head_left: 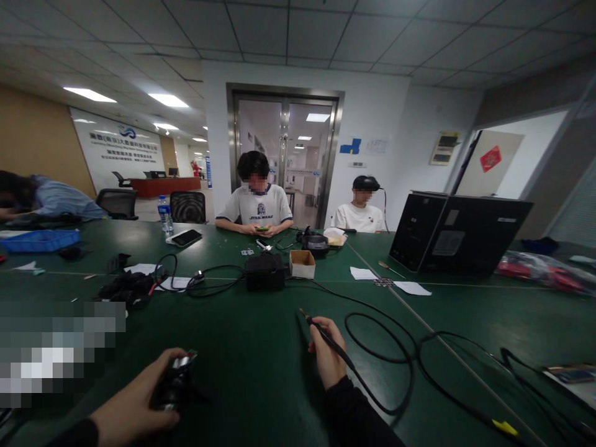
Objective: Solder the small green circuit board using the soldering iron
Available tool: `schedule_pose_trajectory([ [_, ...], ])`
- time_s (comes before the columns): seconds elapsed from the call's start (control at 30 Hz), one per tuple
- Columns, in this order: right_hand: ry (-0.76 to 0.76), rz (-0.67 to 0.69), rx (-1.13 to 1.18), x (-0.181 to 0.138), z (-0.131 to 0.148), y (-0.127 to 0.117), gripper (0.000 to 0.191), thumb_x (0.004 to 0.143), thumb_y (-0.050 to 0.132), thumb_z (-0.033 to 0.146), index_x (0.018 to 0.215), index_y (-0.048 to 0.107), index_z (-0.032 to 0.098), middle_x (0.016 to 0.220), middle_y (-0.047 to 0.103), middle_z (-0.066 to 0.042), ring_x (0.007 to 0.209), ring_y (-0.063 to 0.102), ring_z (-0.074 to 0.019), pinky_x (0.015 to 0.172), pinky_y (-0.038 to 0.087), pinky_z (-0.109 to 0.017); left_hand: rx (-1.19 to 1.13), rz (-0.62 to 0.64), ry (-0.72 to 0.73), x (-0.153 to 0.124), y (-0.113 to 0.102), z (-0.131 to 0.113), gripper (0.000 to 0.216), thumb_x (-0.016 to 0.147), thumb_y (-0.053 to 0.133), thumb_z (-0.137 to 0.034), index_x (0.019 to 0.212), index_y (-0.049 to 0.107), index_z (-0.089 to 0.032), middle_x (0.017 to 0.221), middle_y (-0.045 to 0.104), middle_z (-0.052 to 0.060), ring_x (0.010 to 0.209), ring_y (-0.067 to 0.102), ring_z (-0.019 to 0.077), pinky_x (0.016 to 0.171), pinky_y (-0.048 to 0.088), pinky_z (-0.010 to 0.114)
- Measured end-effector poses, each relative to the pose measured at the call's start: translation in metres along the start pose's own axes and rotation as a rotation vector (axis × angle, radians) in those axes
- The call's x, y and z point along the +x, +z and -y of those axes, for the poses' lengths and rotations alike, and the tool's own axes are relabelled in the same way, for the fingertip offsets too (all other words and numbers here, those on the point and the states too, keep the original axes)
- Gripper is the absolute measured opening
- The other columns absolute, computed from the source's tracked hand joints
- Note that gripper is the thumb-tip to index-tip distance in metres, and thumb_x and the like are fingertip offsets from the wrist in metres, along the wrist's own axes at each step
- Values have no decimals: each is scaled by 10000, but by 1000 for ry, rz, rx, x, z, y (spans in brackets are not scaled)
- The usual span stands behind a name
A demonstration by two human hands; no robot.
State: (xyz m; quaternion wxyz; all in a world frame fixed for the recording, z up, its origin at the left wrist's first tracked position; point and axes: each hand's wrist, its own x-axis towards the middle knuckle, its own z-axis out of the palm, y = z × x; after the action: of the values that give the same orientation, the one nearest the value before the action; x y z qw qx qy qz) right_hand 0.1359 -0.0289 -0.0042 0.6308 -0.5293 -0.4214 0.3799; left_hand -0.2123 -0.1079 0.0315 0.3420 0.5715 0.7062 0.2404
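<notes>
My left hand [142,390] is at the lower left, its thumb and fingers closed around a small black device [176,380] with a shiny, silvery top. Its exact kind is hard to make out. To the right, above the green table, my right hand [329,347] grips a soldering iron [321,329] like a pen. The iron's thin metal tip [302,311] points up and to the left, away from me. From its handle a black cord [405,388] runs back past my wrist and loops over the table. The iron and the black device are apart.
Ahead stand a black box [265,272] and a small cardboard box [302,264]. A large black case [459,233] stands at the right, a tangle of black gear [128,287] at the left. Two people [254,198] sit across the table; another leans over at far left.
</notes>
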Motion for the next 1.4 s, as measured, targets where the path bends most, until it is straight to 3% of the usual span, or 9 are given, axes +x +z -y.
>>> schedule_pose_trajectory([
  [0.27,-27,-6,-1,1,-4,1,264,760,633,400,921,625,190,678,564,23,509,553,-130,458,454,-233,-17,231,96,58,64,-79,804,545,706,-289,1280,382,-271,1279,489,122,910,627,266,591,555,301],
  [0.53,-39,-15,0,1,-4,1,258,760,630,397,917,627,192,676,561,25,505,541,-129,457,448,-233,3,283,174,87,106,-119,750,569,725,-283,1234,379,-264,1219,463,130,833,627,245,503,558,292],
  [0.7,-26,-8,-9,1,-3,1,238,770,618,370,931,623,194,704,571,18,518,546,-131,475,458,-236,2,306,183,92,117,-121,789,565,737,-301,1260,365,-269,1253,450,140,861,626,250,534,562,301],
  [0.8,-31,-10,-2,1,-2,2,236,764,629,369,921,631,192,699,576,14,515,543,-131,470,452,-233,24,267,243,102,119,-114,822,611,727,-428,1316,342,-251,1290,467,150,945,624,259,756,557,370],
  [0.87,-37,-14,0,1,-3,2,232,764,632,363,919,635,191,694,573,17,513,537,-126,467,445,-227,37,212,270,113,119,-110,768,727,603,-567,1351,328,-212,1241,540,151,1009,618,262,931,476,401],
  [0.93,-45,-7,2,2,-3,2,226,770,631,355,924,640,189,680,565,23,510,532,-121,473,441,-221,38,165,231,125,119,-109,675,846,377,-625,1354,344,-181,1175,607,156,1047,618,272,1003,404,424],
  [1.03,-68,19,-5,1,-4,2,247,763,647,362,929,665,180,680,587,14,510,532,-124,475,439,-224,63,83,142,140,122,-112,588,914,182,-555,1292,445,-189,1222,616,154,1118,596,287,1011,378,437],
  [1.2,-117,42,-50,-1,-1,2,336,742,682,415,961,708,162,708,647,-33,562,571,-160,487,465,-244,204,58,269,149,132,-109,374,902,300,-356,1096,611,-279,1249,631,53,1213,525,250,1028,356,389],
  [1.4,-200,52,-50,-1,1,3,323,751,687,383,973,713,149,755,654,-48,523,564,-144,480,478,-253,-107,26,279,156,138,-91,301,861,330,-294,966,611,-269,1021,698,12,988,619,210,904,428,320],
])
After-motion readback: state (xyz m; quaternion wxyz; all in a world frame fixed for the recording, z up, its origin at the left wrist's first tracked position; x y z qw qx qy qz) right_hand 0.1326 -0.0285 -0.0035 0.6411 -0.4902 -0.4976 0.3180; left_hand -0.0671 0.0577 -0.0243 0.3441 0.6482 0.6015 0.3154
